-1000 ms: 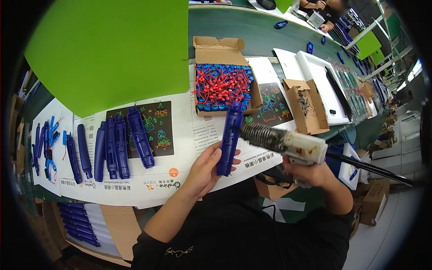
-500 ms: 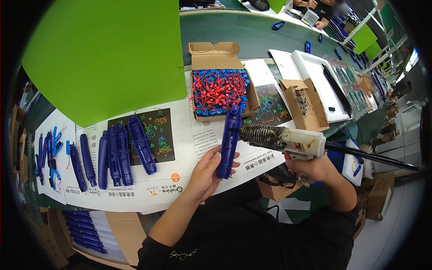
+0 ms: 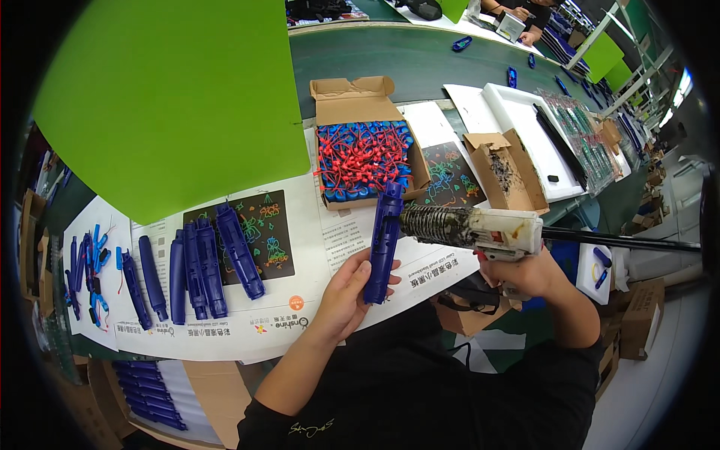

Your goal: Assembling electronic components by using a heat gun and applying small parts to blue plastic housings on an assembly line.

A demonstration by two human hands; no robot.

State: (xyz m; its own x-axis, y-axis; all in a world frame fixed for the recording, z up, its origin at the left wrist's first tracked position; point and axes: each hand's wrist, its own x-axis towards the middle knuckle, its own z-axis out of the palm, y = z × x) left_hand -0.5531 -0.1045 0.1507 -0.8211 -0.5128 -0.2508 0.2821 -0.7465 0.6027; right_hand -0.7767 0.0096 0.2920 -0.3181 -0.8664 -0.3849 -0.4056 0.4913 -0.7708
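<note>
Upright in my left hand [image 3: 346, 298] is a dark blue plastic housing half [image 3: 384, 244], its hollow side facing me. The fingers wrap round its lower end. My right hand [image 3: 517, 271] grips the handle of a dirty white hot glue gun [image 3: 499, 231] with a coil-wrapped barrel and a long black rod out of its back. The gun's nozzle reaches the housing's right edge; whether they touch I cannot tell. Behind the housing stands an open cardboard box [image 3: 420, 169] packed with blue battery cells [image 3: 352, 191] with red wires.
More blue housings [image 3: 238, 251] lie in a row at left, beside loose blue cells [image 3: 97, 259]. A green panel [image 3: 172, 97] stands behind them. At right are a small carton [image 3: 529, 176] and a white foam tray [image 3: 517, 112]. Another person [image 3: 525, 22] works at the far right.
The view has shifted slightly. Both hands keep their grips, and the glue gun's nozzle stays at the upper part of the housing.
</note>
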